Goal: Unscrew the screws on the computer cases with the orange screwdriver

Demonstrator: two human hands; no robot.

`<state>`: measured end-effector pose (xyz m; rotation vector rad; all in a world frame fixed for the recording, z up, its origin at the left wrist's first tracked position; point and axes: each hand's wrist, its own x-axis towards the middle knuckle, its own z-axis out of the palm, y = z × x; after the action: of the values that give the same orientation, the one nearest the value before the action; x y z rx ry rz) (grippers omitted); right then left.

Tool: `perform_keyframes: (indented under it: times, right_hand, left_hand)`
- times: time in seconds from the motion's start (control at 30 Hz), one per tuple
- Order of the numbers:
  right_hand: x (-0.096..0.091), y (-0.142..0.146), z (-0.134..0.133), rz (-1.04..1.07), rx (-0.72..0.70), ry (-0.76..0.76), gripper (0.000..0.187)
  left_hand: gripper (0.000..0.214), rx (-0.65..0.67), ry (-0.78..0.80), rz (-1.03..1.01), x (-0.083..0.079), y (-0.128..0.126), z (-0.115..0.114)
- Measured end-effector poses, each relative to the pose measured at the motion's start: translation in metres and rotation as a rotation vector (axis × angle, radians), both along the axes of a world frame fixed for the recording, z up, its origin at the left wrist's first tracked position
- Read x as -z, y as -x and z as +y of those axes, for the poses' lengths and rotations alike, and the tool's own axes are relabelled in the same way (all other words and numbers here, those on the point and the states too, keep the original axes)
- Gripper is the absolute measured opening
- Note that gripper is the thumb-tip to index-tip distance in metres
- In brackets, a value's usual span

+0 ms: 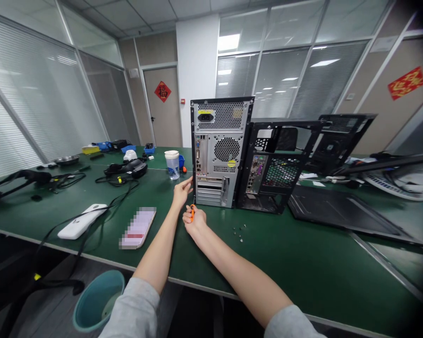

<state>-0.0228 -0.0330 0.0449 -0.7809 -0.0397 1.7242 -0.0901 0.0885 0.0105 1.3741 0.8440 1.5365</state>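
Observation:
A computer case stands upright on the green table with its rear panel facing me. My left hand is at its lower left edge, fingers stretched out and against the side. Just below, my right hand is closed around the orange handle of a screwdriver, at the case's bottom left corner. The screwdriver's tip is hard to make out there. Several small screws lie loose on the table to the right of my right hand.
A second, black case frame stands right beside the first, with a black side panel lying beyond it. Left are a phone, a white power bank-like block, cables and a plastic jar. A teal bin stands below the table edge.

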Motion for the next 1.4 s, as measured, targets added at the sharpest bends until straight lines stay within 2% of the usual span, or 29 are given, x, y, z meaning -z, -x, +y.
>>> perform_keyframes:
  times: [0.43, 0.83, 1.13, 1.4]
  right_hand:
    - [0.002, -0.001, -0.003, 0.202, 0.031, -0.043, 0.032]
    - [0.006, -0.004, -0.003, 0.288, 0.054, -0.109, 0.032]
    - [0.014, -0.001, -0.004, 0.177, 0.029, -0.044, 0.033]
    - [0.018, 0.014, -0.001, -0.051, 0.193, 0.049, 0.029]
  left_hand:
    - [0.049, 0.018, 0.008, -0.002, -0.001, 0.000, -0.002]
    - [0.052, 0.016, 0.002, -0.004, -0.002, 0.001, -0.002]
    - [0.050, 0.022, 0.001, -0.013, 0.000, 0.000, -0.001]
    - [0.049, 0.023, 0.008, -0.020, 0.000, 0.001, 0.000]
